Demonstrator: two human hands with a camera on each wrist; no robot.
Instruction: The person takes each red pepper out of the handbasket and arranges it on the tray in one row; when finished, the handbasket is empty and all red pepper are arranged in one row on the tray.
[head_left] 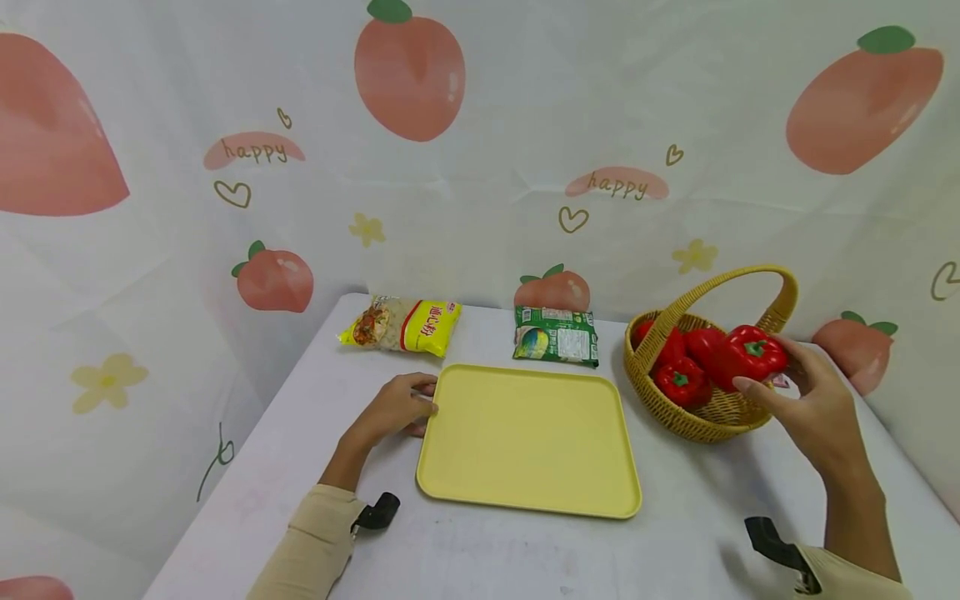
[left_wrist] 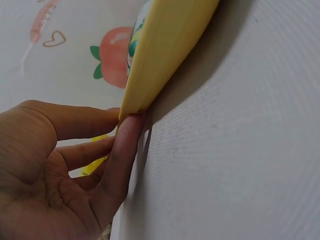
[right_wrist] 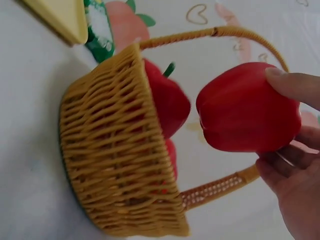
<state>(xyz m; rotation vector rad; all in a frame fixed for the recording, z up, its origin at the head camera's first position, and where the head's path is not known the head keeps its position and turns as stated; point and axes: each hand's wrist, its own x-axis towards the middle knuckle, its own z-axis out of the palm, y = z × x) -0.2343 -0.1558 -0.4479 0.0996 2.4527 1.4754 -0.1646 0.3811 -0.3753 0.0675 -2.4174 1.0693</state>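
Note:
My right hand (head_left: 821, 404) grips a red bell pepper (right_wrist: 245, 107) at the right side of the wicker basket (right_wrist: 110, 145), with the pepper raised above the rim. More red bell peppers (head_left: 682, 382) lie inside the basket, partly covered by its arched handle and by the held one. At the left, my left hand (head_left: 393, 408) pinches the left edge of a yellow tray (head_left: 528, 442) between thumb and fingers. In the left wrist view the tray's side (left_wrist: 170, 55) is seen edge-on, and the fingertips meet on it. Nothing lies on the tray.
Behind the tray lie a yellow bag of pasta (head_left: 401, 325) at the left and a green packet (head_left: 557, 336) nearer the middle. A white table (head_left: 480, 554) bears everything. A white curtain (head_left: 480, 208) printed with peaches hangs along the back and sides.

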